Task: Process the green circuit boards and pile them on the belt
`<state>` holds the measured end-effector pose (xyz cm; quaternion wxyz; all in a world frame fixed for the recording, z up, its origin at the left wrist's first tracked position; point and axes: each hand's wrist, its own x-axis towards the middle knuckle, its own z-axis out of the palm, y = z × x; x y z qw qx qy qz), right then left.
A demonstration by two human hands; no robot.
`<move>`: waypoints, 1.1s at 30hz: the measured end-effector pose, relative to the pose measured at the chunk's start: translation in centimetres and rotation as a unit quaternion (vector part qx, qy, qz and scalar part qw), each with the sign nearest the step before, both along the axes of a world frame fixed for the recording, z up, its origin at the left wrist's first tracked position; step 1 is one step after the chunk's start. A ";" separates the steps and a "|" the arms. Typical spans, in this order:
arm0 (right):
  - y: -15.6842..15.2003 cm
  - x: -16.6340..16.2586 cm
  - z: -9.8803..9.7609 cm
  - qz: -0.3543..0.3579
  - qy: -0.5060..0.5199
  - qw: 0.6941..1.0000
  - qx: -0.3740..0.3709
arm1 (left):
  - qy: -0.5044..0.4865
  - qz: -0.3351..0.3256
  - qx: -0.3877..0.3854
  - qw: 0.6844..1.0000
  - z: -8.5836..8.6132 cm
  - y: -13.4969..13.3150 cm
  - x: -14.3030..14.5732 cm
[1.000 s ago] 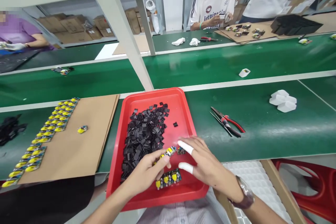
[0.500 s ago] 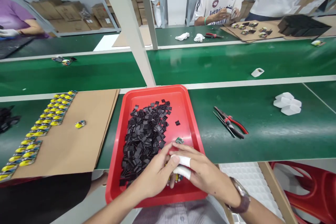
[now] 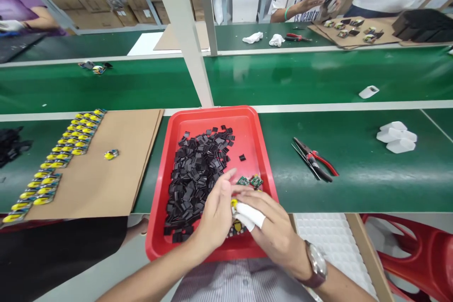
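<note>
My left hand [image 3: 216, 214] is over the red tray [image 3: 264, 163], its thumb raised and its visible fingers stretched out beside my right hand. My right hand [image 3: 274, 222], with white covers on two fingers, is closed around a small circuit board with a yellow part [image 3: 234, 204]; most of that piece is hidden by the fingers. Below the hands, more boards with yellow parts [image 3: 238, 226] lie in the tray, partly covered. Just beyond my fingertips lie green circuit boards [image 3: 256, 181]. A big heap of black square pieces [image 3: 194, 174] fills the tray's left side.
Rows of yellow-topped boards [image 3: 72, 138] lie on cardboard [image 3: 116, 177] at left. Pliers [image 3: 314, 158] and tweezers [image 3: 305, 161] rest right of the tray, white housings [image 3: 396, 137] farther right. A post [image 3: 184, 28] rises behind the tray. Co-workers are across the green belt [image 3: 283, 78].
My left thumb has lifted from the white-covered fingers and the left fingers have straightened. A yellow part now shows between the hands. The view has shifted slightly.
</note>
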<state>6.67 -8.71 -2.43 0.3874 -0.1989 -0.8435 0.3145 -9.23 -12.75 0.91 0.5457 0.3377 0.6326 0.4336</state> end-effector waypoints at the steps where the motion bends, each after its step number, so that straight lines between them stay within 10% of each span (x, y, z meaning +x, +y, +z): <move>1: -0.2 0.0 -0.3 -0.018 0.005 1.000 0.007 | -0.009 0.022 0.000 1.000 -0.3 0.0 0.5; 8: 1.2 2.3 -1.4 -0.034 -0.113 0.991 0.064 | 0.173 -0.160 0.094 0.967 -1.0 -1.8 -1.4; 16: 0.8 4.4 -0.4 0.038 -0.157 0.987 0.025 | 0.443 -0.345 0.121 0.819 -2.0 -4.4 -4.5; 23: 1.1 3.0 0.4 0.119 -0.069 0.991 0.003 | 0.123 -0.261 -0.005 0.957 0.9 -3.2 -4.7; 27: 0.8 2.0 0.4 0.077 0.001 0.996 0.036 | -0.095 -0.237 -0.095 0.962 1.3 -3.7 -2.9; 33: -1.3 1.9 -1.6 -0.057 -0.069 0.993 0.071 | 0.090 -0.055 -0.025 0.994 -1.5 -5.9 -0.8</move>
